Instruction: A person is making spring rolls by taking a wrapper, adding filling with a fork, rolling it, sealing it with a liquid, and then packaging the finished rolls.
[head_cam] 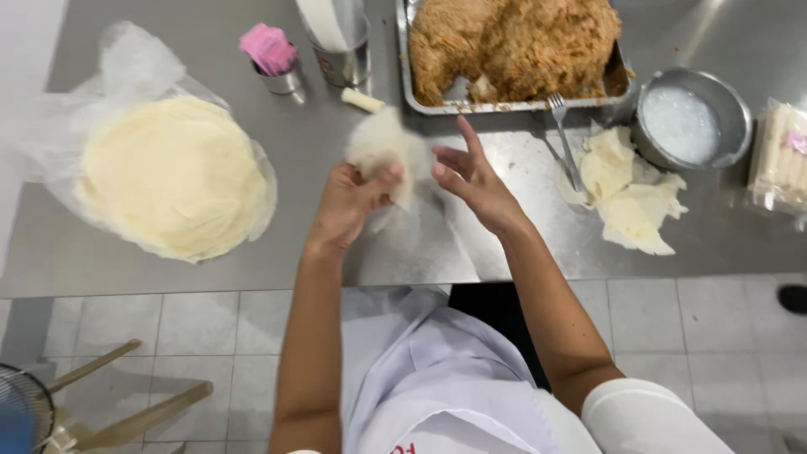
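Left hand grips a thin pale wrapper sheet, thumb and fingers pinched on its near edge; sheet is blurred, raised off the steel table, approx. centre of the scene, just near of the tray. Right hand sits just right of the sheet, fingers spread wide and extended, holding nothing; contact w/ sheet cannot be told due to blur. Far centre: metal tray filled w/ brown shredded filling; a fork leans at the tray's near right corner, handle toward the near side. Far left of the tray: two small metal cups, one w/ pink item inside, one larger cup w/ a white object in it. One small rolled white piece lies on the table between the cups and the tray. Left side: round stack of pale wrappers on clear plastic film. Right of the hands: torn or folded wrapper scraps in a loose pile. Far right: metal bowl w/ cloudy white liquid; beside it, at the right edge, a clear pack of white rolls. Near side: tiled floor, white garment of the person, wire basket w/ wooden handles at near left.
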